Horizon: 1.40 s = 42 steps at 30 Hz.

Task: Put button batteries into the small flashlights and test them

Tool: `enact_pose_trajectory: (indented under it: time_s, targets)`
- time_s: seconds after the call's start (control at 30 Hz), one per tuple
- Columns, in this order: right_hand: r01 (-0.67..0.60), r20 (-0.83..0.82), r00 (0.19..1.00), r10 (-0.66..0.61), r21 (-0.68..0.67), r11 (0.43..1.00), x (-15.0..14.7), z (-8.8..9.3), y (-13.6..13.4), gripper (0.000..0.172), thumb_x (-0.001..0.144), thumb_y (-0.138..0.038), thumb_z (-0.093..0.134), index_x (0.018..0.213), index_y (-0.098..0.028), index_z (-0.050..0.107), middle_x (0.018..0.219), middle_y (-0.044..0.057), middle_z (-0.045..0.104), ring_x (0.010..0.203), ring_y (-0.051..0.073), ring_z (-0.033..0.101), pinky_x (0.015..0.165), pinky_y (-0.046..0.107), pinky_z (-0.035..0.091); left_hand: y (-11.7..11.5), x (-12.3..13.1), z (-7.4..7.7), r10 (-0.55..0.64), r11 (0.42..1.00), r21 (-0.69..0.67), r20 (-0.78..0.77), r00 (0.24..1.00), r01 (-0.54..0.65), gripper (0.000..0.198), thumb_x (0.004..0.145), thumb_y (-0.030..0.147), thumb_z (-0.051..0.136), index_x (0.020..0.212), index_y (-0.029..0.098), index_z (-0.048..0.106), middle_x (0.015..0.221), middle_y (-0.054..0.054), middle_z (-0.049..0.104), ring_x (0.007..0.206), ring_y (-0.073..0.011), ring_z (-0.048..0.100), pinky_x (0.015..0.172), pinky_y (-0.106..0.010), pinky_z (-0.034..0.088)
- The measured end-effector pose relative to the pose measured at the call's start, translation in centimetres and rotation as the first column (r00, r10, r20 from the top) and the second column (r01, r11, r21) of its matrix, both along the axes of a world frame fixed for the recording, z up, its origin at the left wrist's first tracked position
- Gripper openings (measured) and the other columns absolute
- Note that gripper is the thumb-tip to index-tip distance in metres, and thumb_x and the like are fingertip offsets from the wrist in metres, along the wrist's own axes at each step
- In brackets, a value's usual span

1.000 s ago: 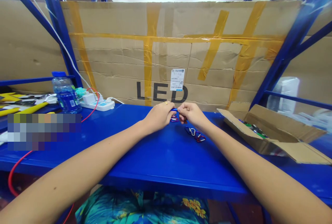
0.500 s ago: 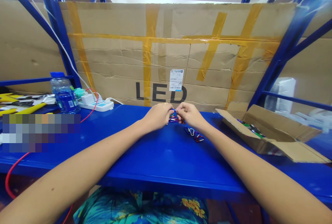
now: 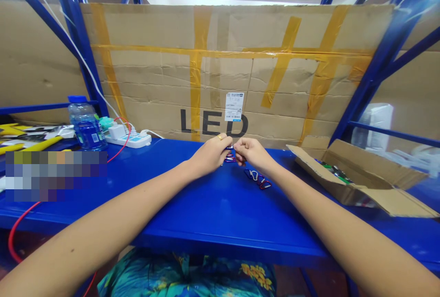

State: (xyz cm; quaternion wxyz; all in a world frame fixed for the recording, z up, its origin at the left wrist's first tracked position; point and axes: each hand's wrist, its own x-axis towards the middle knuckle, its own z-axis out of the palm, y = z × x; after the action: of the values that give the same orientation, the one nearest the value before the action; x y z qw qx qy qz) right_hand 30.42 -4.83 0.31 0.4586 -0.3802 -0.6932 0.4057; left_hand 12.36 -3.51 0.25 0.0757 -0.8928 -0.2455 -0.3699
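My left hand (image 3: 213,154), with a ring on one finger, is closed at the far middle of the blue table, its thumb and fingertips pinching a small carabiner (image 3: 230,147). Close on its right, my right hand (image 3: 250,152) is pinched at the other end of that carabiner; its fingertips hide part of it. Just below the fingers, several coloured carabiners (image 3: 229,158) lie bunched together. A short row of blue, silver and red carabiners (image 3: 255,176) rests on the table below my right wrist.
An open cardboard box (image 3: 343,191) with coloured pieces inside stands at the right. On the left are a blue-capped bottle (image 3: 87,125), a white power strip (image 3: 132,140) and a red cable (image 3: 120,150). A large taped cardboard sheet (image 3: 154,77) closes off the back.
The fingers of my left hand have shifted slightly around the carabiner, and its ring shows more clearly. Both hands stay in nearly the same place. The carabiners on the table have not visibly moved.
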Motion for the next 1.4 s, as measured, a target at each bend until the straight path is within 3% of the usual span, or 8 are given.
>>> enact_pose_trajectory:
  time_s: [0.17,0.3,0.47,0.6,0.8,0.9,1.0,1.4]
  targets:
    - [-0.001,-0.033,0.999,0.002,0.040,0.999,0.0,-0.1,0.2,0.039,0.075,-0.051,0.068,0.077,-0.021,0.044,0.047,-0.007,0.052,0.041,0.012,0.053,0.039,0.023,0.039,0.0,0.3,0.2,0.005,1.000,-0.005,0.057,0.998,-0.005,0.006,0.090,0.017,0.049,0.090,0.017,0.055,0.092,-0.006,0.055,0.087,-0.0186,0.056,0.082,-0.035,0.048]
    - [-0.005,-0.052,0.999,0.011,0.120,0.993,-0.1,-0.2,0.4,0.035,0.077,-0.049,0.066,0.078,-0.022,0.044,0.048,-0.007,0.053,0.041,0.012,0.052,0.040,0.023,0.039,-0.1,0.6,0.5,0.059,0.998,-0.026,0.069,0.996,-0.057,0.024,0.095,0.017,0.038,0.084,0.015,0.059,0.094,-0.010,0.057,0.094,-0.0205,0.057,0.091,-0.039,0.048]
    - [0.023,-0.006,1.000,-0.023,0.073,0.997,-0.1,-0.6,0.5,0.032,0.077,-0.046,0.064,0.077,-0.022,0.044,0.048,-0.007,0.052,0.040,0.012,0.051,0.039,0.023,0.038,-0.5,0.4,0.8,0.149,0.978,-0.135,-0.068,0.986,-0.157,0.014,0.092,0.018,0.045,0.087,0.016,0.057,0.088,-0.009,0.064,0.085,-0.0220,0.061,0.078,-0.037,0.050]
    - [0.011,0.006,1.000,-0.011,-0.005,1.000,-0.1,-0.7,0.5,0.035,0.076,-0.048,0.066,0.075,-0.022,0.042,0.045,-0.008,0.048,0.039,0.011,0.050,0.039,0.023,0.037,-1.0,0.1,0.7,0.189,0.969,-0.134,-0.146,0.971,-0.208,0.008,0.092,0.018,0.046,0.094,0.017,0.053,0.090,-0.010,0.066,0.084,-0.0234,0.062,0.072,-0.035,0.048]
    - [0.052,-0.007,0.999,-0.052,0.040,0.998,-0.4,-0.3,0.1,0.029,0.078,-0.043,0.063,0.075,-0.022,0.042,0.045,-0.008,0.049,0.039,0.012,0.050,0.039,0.023,0.037,-0.6,0.5,0.9,0.145,0.976,-0.151,-0.078,0.986,-0.156,0.018,0.096,0.023,0.040,0.088,0.017,0.055,0.090,-0.009,0.066,0.087,-0.0215,0.062,0.076,-0.034,0.048]
    - [0.087,0.020,0.996,-0.089,0.086,0.992,-0.6,-0.1,-0.2,0.022,0.080,-0.035,0.059,0.075,-0.022,0.043,0.045,-0.007,0.051,0.040,0.011,0.050,0.042,0.023,0.038,-0.6,0.6,1.1,0.170,0.959,-0.203,-0.135,0.976,-0.196,0.028,0.098,0.023,0.036,0.083,0.016,0.059,0.086,-0.010,0.068,0.084,-0.0222,0.064,0.076,-0.035,0.048]
    - [0.099,0.066,0.992,-0.103,0.052,0.994,-0.6,-0.1,-0.3,0.018,0.082,-0.030,0.057,0.074,-0.021,0.044,0.045,-0.006,0.051,0.039,0.011,0.050,0.041,0.023,0.038,-0.7,0.4,1.1,0.162,0.959,-0.205,-0.180,0.970,-0.198,0.025,0.095,0.022,0.042,0.086,0.016,0.063,0.086,-0.010,0.070,0.083,-0.0227,0.065,0.074,-0.034,0.048]
    - [0.035,0.067,0.997,-0.034,-0.021,0.999,-0.1,-0.3,0.3,0.030,0.079,-0.044,0.064,0.076,-0.021,0.045,0.047,-0.006,0.050,0.040,0.011,0.052,0.040,0.022,0.038,-0.6,0.4,0.5,0.193,0.967,-0.128,-0.195,0.962,-0.219,0.023,0.095,0.025,0.043,0.090,0.015,0.063,0.091,-0.012,0.070,0.087,-0.0244,0.066,0.079,-0.038,0.050]
